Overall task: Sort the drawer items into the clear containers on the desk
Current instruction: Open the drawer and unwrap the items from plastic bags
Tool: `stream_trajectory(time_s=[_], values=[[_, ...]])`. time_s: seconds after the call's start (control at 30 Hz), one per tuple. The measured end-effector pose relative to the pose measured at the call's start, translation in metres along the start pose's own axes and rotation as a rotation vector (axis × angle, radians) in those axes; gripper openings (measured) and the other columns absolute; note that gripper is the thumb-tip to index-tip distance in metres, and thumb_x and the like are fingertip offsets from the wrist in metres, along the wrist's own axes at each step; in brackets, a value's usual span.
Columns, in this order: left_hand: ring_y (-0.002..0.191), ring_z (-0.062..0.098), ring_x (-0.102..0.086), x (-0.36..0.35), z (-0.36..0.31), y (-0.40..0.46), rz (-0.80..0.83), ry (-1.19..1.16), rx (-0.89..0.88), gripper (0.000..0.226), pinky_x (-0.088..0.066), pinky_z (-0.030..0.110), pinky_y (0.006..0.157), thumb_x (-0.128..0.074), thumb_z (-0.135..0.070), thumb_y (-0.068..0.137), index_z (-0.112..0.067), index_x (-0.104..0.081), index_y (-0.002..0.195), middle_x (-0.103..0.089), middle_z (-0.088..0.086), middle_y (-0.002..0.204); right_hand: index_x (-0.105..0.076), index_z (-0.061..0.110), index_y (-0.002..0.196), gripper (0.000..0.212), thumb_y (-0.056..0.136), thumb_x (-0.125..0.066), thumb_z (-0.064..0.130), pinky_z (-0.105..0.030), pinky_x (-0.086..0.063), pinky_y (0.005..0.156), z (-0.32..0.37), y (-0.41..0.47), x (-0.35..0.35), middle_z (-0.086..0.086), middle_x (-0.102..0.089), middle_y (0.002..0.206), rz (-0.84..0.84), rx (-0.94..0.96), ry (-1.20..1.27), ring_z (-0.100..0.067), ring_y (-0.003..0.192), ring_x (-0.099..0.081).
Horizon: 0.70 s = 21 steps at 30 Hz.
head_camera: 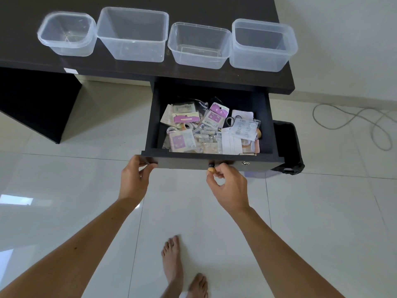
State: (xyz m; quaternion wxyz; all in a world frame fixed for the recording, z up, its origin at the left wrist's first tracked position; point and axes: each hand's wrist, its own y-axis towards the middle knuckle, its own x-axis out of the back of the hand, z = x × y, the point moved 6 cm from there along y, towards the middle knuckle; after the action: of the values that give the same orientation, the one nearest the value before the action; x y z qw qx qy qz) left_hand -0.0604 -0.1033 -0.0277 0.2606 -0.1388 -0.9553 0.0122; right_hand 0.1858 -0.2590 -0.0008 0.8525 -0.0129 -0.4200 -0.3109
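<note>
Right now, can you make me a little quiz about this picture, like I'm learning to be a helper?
1. How many clear containers stand on the desk?
2. True or false: the drawer is open and has packets in it.
3. What does the right hand pinch: A) the drawer knob, B) a container, C) the cable on the floor?

Key
1. Four, in a row, all with nothing in them.
2. True.
3. A. The left hand grips the drawer front's left corner.
</note>
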Motion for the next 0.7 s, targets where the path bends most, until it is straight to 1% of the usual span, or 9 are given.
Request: stream_trajectory(time_s=[0.13,0.23,0.33,0.4,0.47,0.5,0.6,0.63,0.7], values=[[0.101,0.013,-0.067,-0.001,0.002,-0.010,0.003,0.001,-0.001,0.007,-0.048,0.007,0.078,-0.065,-0.012,0.102,-0.015,-0.060,0.106,-0.070,-0.004,0.103,-0.063,0.015,0.080,0.023,0.093,-0.077,0.026,-0.025,-0.051,0.062,-0.002,-0.008,0.002,0.003,-0.068,0.077,-0.003,-0.003,-0.007,-0.010,0.071,-0.059],[0.101,0.014,-0.067,-0.001,0.001,-0.015,-0.005,-0.016,0.014,0.009,-0.050,0.011,0.079,-0.065,-0.012,0.102,-0.017,-0.060,0.107,-0.070,-0.003,0.103,-0.063,0.015,0.081,0.022,0.093,-0.077,0.026,-0.019,-0.046,0.063,-0.001,-0.012,0.002,0.002,-0.069,0.077,0.007,0.001,-0.006,-0.011,0.071,-0.060],[0.101,0.014,-0.067,0.000,0.001,-0.015,0.005,-0.028,0.012,0.010,-0.054,0.019,0.085,-0.066,-0.012,0.101,-0.017,-0.060,0.106,-0.071,-0.003,0.103,-0.063,0.015,0.082,0.022,0.094,-0.077,0.027,-0.021,-0.047,0.064,-0.002,-0.013,0.002,0.003,-0.069,0.078,0.027,-0.024,0.004,-0.011,0.072,-0.061],[0.103,0.015,-0.068,0.000,0.002,-0.016,0.003,-0.048,0.030,0.010,-0.054,0.017,0.084,-0.068,-0.013,0.100,-0.018,-0.060,0.106,-0.071,-0.004,0.102,-0.064,0.015,0.086,0.022,0.097,-0.075,0.030,-0.022,-0.047,0.066,-0.003,-0.015,0.002,0.003,-0.071,0.082,0.056,-0.056,0.013,-0.010,0.075,-0.063],[0.104,0.012,-0.068,-0.001,0.004,-0.019,0.006,-0.076,0.062,0.009,-0.056,0.017,0.087,-0.068,-0.015,0.100,-0.018,-0.062,0.106,-0.071,-0.009,0.101,-0.068,0.015,0.094,0.022,0.100,-0.071,0.035,-0.026,-0.052,0.070,-0.004,-0.018,0.003,0.003,-0.075,0.089,0.108,-0.088,0.028,-0.012,0.083,-0.067],[0.106,0.011,-0.067,-0.001,0.004,-0.020,0.017,-0.086,0.072,0.008,-0.057,0.022,0.092,-0.067,-0.017,0.101,-0.017,-0.063,0.108,-0.071,-0.011,0.103,-0.070,0.015,0.099,0.022,0.101,-0.069,0.037,-0.028,-0.055,0.073,-0.004,-0.019,0.004,0.003,-0.077,0.093,0.140,-0.096,0.029,-0.013,0.088,-0.070],[0.117,0.012,-0.062,0.007,-0.003,-0.024,0.050,-0.065,0.067,0.038,-0.055,0.034,0.102,-0.065,-0.031,0.102,-0.014,-0.058,0.136,-0.067,-0.004,0.125,-0.075,0.017,0.111,0.028,0.100,-0.069,0.042,-0.031,-0.058,0.080,0.000,-0.022,0.016,0.004,-0.080,0.103,0.165,-0.119,0.005,-0.012,0.097,-0.073],[0.120,0.013,-0.059,0.012,-0.006,-0.024,0.039,-0.055,0.059,0.048,-0.052,0.032,0.102,-0.065,-0.034,0.101,-0.016,-0.052,0.143,-0.062,-0.002,0.133,-0.076,0.017,0.109,0.028,0.099,-0.071,0.042,-0.031,-0.059,0.078,0.003,-0.019,0.025,0.004,-0.079,0.100,0.120,-0.132,0.013,-0.012,0.093,-0.072],[0.123,0.013,-0.055,0.025,-0.018,-0.024,0.003,-0.027,0.018,0.055,-0.049,0.031,0.103,-0.066,-0.041,0.099,-0.018,-0.048,0.146,-0.054,-0.001,0.139,-0.077,0.017,0.098,0.021,0.097,-0.075,0.037,-0.031,-0.057,0.068,0.012,-0.009,0.046,0.008,-0.074,0.083,-0.002,-0.131,0.051,-0.010,0.078,-0.068]])
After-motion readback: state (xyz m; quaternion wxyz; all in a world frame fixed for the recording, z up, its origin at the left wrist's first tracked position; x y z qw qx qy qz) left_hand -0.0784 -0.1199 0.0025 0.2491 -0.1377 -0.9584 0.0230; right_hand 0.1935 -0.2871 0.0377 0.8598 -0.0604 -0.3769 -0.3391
